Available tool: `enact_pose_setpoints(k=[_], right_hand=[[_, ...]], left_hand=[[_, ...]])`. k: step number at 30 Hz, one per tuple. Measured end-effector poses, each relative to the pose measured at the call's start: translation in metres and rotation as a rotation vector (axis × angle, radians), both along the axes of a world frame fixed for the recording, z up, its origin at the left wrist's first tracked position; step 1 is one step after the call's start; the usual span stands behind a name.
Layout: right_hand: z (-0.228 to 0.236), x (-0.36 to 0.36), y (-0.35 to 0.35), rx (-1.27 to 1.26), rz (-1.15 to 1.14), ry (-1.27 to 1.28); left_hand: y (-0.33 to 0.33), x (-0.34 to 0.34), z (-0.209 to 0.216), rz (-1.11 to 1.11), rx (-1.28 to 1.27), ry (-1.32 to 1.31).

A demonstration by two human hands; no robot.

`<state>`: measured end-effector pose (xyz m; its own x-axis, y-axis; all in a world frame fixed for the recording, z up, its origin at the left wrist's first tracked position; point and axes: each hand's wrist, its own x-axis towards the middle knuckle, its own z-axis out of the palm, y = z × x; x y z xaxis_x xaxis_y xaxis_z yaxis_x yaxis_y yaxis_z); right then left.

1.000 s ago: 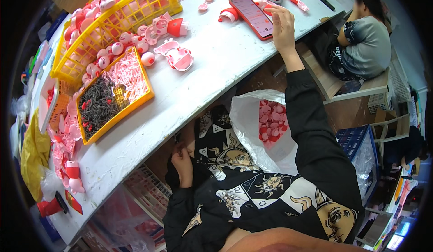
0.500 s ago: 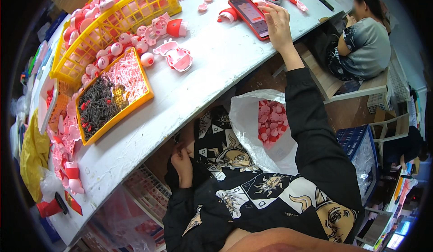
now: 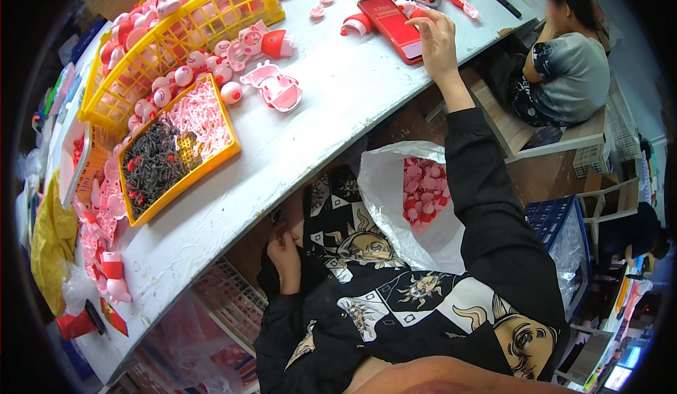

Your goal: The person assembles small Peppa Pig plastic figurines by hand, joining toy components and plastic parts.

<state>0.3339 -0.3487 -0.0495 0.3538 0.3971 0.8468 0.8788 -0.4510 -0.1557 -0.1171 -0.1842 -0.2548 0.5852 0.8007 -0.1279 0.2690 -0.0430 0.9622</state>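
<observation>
At the table's right edge lies a phone (image 3: 392, 29) in a red case, its screen mostly red. My right hand (image 3: 438, 45) hovers at its right side, fingers bent and a little apart, fingertips over the screen; it grips nothing. My left hand (image 3: 285, 256) rests low by my lap, below the table edge, with curled fingers; whether anything is in them is hidden. Beside the phone sits a red and pink plastic piece (image 3: 357, 24). Between my arms a white plastic bag (image 3: 381, 175) stands open with pink and red pieces (image 3: 425, 189) inside.
On the white table (image 3: 317, 98) stand a yellow basket (image 3: 233, 10) heaped with pink parts and a yellow tray (image 3: 185, 182) of small black and pink pieces. An open pink figure shell (image 3: 281, 92) lies nearby. Another person (image 3: 571, 63) sits at the right. Blue crates (image 3: 557, 218) stand behind my right arm.
The phone's screen has turned from a light page to mostly red. My right hand's fingers have bent slightly more. The seated person has shifted a little; my left hand has barely moved.
</observation>
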Motion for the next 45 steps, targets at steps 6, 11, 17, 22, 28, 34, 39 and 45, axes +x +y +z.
enact_pose_setpoints(k=[6,11,17,22,28,34,39,45], right_hand=[[-0.0006,0.0004,-0.0008,-0.002,0.004,0.007],[-0.0001,-0.0001,-0.0002,-0.001,0.001,0.011],[-0.0002,-0.0011,-0.0002,-0.004,-0.012,0.011],[-0.0008,0.0005,-0.0001,0.006,0.003,0.006],[-0.0011,0.0015,0.0001,0.03,0.029,-0.012],[-0.0011,0.0014,0.0001,0.052,0.038,-0.012],[-0.0021,0.0016,-0.0005,0.056,0.033,-0.01],[-0.0027,0.0018,-0.0002,0.059,0.017,-0.01]], left_hand=[[0.0,0.0003,-0.0028,0.002,-0.012,-0.019],[-0.0006,-0.0001,-0.0021,0.004,-0.001,-0.014],[0.0,-0.0008,-0.0036,0.012,-0.001,0.001],[0.0005,-0.0002,-0.0034,0.009,0.017,0.022],[-0.0023,0.0015,0.0012,0.006,-0.026,-0.015],[-0.0008,-0.0008,-0.0031,0.018,-0.031,-0.029],[-0.0009,-0.0002,-0.001,0.018,0.001,-0.001],[-0.001,0.0002,-0.0005,0.024,0.0,0.0]])
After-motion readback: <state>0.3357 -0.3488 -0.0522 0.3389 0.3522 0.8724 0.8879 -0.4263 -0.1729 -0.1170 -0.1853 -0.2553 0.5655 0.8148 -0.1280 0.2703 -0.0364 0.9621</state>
